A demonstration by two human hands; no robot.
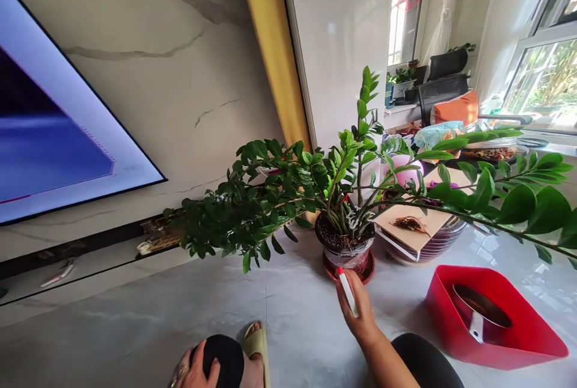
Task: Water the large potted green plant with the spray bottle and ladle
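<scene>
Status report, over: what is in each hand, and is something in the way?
Right hand: white marker, red tip, by potted plant. Left hand: on knee, apparently empty. Leafy stems spread wide.

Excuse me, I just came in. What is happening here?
A person's right hand holds a white marker with a red tip, close beside a potted ZZ plant standing on a red saucer. Their left hand rests on a black-clad knee. A red tub sits on the floor to the right.
</scene>
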